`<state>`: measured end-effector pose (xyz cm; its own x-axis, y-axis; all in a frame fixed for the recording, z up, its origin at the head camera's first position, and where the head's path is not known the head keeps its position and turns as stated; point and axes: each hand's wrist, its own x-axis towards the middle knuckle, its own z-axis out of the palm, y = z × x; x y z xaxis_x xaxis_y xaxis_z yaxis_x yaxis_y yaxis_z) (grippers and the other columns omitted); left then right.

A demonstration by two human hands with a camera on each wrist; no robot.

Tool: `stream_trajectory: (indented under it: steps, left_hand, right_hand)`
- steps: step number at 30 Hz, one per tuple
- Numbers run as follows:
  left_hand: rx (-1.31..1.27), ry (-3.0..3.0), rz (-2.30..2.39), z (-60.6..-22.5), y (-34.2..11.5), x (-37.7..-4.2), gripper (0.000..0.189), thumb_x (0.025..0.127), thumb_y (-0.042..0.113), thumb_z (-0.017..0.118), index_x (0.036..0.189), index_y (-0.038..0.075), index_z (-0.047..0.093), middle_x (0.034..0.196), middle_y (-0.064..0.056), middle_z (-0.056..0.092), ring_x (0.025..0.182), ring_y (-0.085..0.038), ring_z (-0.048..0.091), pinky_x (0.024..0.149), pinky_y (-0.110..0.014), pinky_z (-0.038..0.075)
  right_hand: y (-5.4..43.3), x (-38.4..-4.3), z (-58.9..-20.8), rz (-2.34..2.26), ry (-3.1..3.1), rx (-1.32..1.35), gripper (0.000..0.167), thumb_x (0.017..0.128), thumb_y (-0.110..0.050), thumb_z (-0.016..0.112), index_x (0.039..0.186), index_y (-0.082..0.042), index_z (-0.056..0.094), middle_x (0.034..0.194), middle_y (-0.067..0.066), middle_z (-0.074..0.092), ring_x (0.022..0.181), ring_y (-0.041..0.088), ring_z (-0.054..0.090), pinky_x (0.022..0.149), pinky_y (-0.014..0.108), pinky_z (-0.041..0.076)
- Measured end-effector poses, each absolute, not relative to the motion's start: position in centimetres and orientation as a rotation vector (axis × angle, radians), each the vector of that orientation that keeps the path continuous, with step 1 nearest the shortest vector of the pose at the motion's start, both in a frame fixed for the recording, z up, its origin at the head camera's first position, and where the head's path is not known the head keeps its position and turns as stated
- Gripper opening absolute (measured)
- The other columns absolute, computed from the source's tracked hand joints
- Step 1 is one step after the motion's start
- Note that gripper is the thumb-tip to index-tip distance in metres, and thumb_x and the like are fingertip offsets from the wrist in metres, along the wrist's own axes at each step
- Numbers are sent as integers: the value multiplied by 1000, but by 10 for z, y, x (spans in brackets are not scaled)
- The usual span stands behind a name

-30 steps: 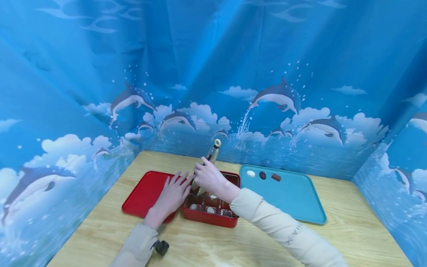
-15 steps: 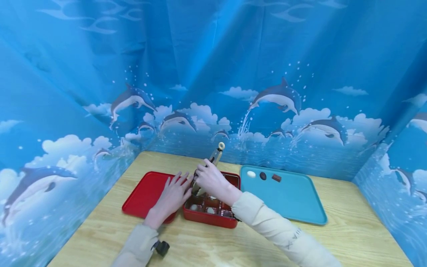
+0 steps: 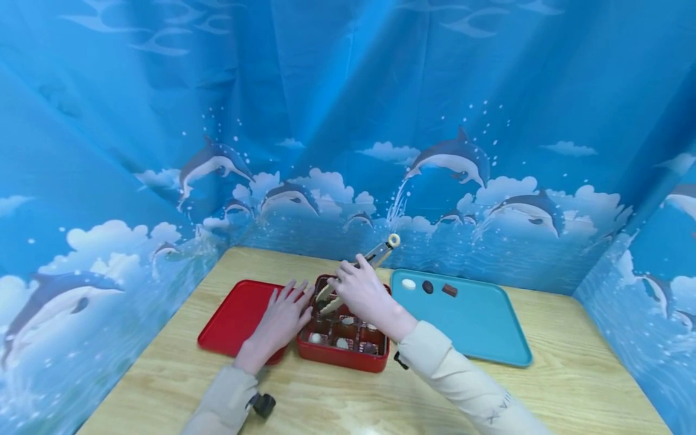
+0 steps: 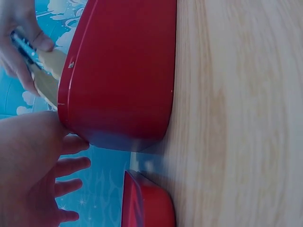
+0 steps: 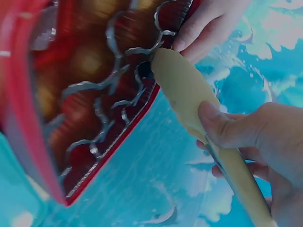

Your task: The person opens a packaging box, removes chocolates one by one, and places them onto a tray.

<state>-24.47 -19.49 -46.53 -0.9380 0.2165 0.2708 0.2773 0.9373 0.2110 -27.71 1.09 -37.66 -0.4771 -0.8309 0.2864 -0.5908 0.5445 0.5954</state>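
My right hand (image 3: 365, 294) grips a pair of cream-tipped tongs (image 3: 379, 252), its ringed end pointing up and right. The tongs' heads, spread apart, reach into the back-left part of a red chocolate box (image 3: 339, 357). In the right wrist view a dark piece (image 5: 146, 70) lies by the tip of the tongs (image 5: 182, 85); whether they pinch it cannot be seen. My left hand (image 3: 283, 317) has its fingers extended, touching the box's left rim. White chocolates (image 3: 315, 338) and a dark chocolate (image 3: 370, 348) fill the front compartments.
Left of the box lies a red lid or tray (image 3: 234, 314), partly under my left hand. A blue tray (image 3: 462, 320) on the right bears a white chocolate (image 3: 408, 283), a dark oval one (image 3: 428, 287) and a brown bar (image 3: 450, 290). A dolphin-print curtain (image 3: 348, 121) stands behind.
My right hand has shifted right, and the tongs' ringed end has tipped over to the right. The front and middle compartments show more plainly. My left hand has stayed put.
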Motion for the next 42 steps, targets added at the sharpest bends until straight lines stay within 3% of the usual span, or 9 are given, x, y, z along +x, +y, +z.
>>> stream_trajectory:
  steps: [5, 12, 19, 42]
  left_hand:
    - [-376, -2835, -373, -466, -196, -245, 51, 101, 25, 60, 148, 8, 53, 154, -17, 47, 145, -43, 34, 113, -69, 27]
    - [-375, -2826, -373, -470, -196, -246, 51, 101, 25, 60, 148, 7, 52, 153, -18, 47, 145, -43, 34, 114, -69, 26]
    - [-365, -2843, -372, -471, -193, -245, 53, 101, 26, 61, 149, 7, 51, 154, -18, 46, 147, -42, 31, 115, -68, 25]
    - [-371, -2850, -360, -467, -189, -244, 53, 103, 24, 59, 152, 7, 46, 155, -16, 46, 147, -41, 31, 115, -68, 24]
  right_hand:
    - [34, -278, -388, -342, -2225, 1082, 36, 86, -29, 82, 121, -27, 75, 106, -4, 72, 103, 19, 61, 85, 42, 44]
    - [56, -272, -410, -88, -2239, 1028, 56, 76, -18, 88, 129, -21, 70, 110, 2, 69, 104, 24, 61, 83, 49, 43]
    - [80, -270, -418, 75, -2227, 903, 44, 85, -18, 82, 128, -19, 72, 111, 3, 71, 105, 26, 62, 80, 51, 46]
    - [202, -276, -422, 156, -2292, 550, 46, 82, -9, 81, 128, -14, 71, 108, 11, 72, 98, 36, 61, 82, 59, 41]
